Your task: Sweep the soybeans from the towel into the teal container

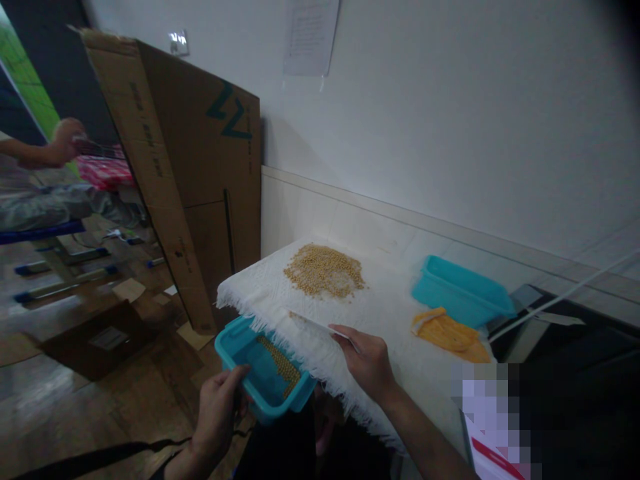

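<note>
Tub (256, 363)'s clamped in the left hand (215, 408), lower center, tucked by the tabletop (395, 319) edge probably to catch beans (320, 267), right hand (371, 365) pinching some thin white card (316, 323).

Printed sheet (311, 37) on wall (450, 127); tall cardboard box (205, 160); rumpled orange cloth (450, 338).

The left fingers (237, 379) grip a bin (254, 365) of smooth plastic with a soft sheen, while the right fingers (364, 341) pinch a thin, smooth sheet (316, 325), card or plastic being hard to tell. Under the right fingers spreads a matt, rough-woven cloth (385, 320) with a shaggy fringe, and beyond them lie smooth, dry-looking beans (320, 265). Right of these fingers are a crumpled matt fabric piece (450, 335) and a glossy plastic tub (450, 293); beyond the left fingers stands a matt cardboard box (200, 160) on a shiny wood-look floor (145, 393).
</note>
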`<state>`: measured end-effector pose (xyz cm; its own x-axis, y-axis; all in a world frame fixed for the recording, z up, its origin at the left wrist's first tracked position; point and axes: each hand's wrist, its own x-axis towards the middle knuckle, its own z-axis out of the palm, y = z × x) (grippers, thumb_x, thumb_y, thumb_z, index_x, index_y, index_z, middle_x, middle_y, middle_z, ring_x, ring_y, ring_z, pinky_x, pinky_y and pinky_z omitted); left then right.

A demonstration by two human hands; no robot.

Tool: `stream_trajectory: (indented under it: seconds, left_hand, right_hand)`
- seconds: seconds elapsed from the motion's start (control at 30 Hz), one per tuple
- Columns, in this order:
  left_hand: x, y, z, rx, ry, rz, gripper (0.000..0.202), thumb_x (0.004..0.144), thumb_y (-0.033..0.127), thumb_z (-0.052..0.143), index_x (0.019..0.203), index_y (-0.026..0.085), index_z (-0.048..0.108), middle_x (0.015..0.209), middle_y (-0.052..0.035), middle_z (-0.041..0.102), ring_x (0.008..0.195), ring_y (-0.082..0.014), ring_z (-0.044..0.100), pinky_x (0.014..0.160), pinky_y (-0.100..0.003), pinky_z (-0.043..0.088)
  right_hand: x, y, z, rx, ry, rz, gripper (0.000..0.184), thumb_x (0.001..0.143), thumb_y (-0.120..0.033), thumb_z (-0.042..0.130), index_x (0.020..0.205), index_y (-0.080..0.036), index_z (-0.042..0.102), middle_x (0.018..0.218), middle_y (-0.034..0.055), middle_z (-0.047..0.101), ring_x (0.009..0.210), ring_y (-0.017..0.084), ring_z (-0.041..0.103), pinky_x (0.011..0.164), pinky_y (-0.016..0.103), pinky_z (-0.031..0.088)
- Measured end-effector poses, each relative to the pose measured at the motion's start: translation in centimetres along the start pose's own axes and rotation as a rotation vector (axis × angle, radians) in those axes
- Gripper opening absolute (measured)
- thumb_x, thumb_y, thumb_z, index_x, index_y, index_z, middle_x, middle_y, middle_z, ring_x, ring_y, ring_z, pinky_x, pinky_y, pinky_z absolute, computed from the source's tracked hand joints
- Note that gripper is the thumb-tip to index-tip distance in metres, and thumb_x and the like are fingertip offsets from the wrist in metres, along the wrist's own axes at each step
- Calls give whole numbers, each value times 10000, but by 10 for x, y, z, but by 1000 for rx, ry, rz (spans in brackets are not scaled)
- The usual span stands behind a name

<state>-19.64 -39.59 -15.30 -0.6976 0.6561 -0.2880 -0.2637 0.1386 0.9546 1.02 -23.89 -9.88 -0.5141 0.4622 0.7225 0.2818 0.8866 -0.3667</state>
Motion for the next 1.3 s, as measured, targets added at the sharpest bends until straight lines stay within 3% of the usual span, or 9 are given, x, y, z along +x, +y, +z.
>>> stream_trajectory:
  seconds: [0.77, 0.9, 0.97, 1.13, 1.3]
  left_hand:
    - [0, -3, -1, -6, -5, 4, 445, 701, 492, 620, 396, 183, 518, 272, 45, 435, 252, -70, 350, 297, -186, 219]
    - [0, -2, 0, 0, -7, 12, 446, 701, 485, 619, 394, 177, 522, 259, 40, 429, 247, -69, 340, 296, -190, 214]
    - [1, -2, 0, 1, -8, 14, 446, 705, 488, 618, 400, 177, 519, 265, 40, 435, 251, -70, 343, 297, -188, 215]
    - [2, -4, -1, -10, -3, 14, 441, 692, 501, 626, 407, 190, 497, 273, 50, 443, 247, -79, 356, 289, -190, 227]
    - [1, -5, -1, 14, 4, 10, 463, 697, 505, 622, 386, 178, 516, 245, 36, 435, 232, -75, 338, 288, -184, 221]
  right_hand:
    - [2, -13, -6, 72, -7, -37, 228, 878, -133, 530, 1040, -200, 677, 920, 35, 746, 805, 149, 715, 733, 228, 561]
    - [3, -16, -7, 112, -50, -26, 196, 887, -181, 536, 1012, -205, 685, 883, 27, 751, 778, 149, 718, 713, 219, 560]
    - [2, -14, -7, 84, -18, -4, 184, 895, -211, 537, 999, -205, 688, 886, 27, 751, 778, 151, 718, 711, 221, 560]
    - [1, 8, -3, -167, 204, 114, 207, 907, -291, 535, 958, -175, 699, 844, 53, 752, 693, 164, 718, 662, 227, 558]
    - [2, 26, -2, -312, 231, 163, 296, 932, -342, 479, 932, -155, 709, 807, 68, 749, 650, 170, 711, 657, 232, 550]
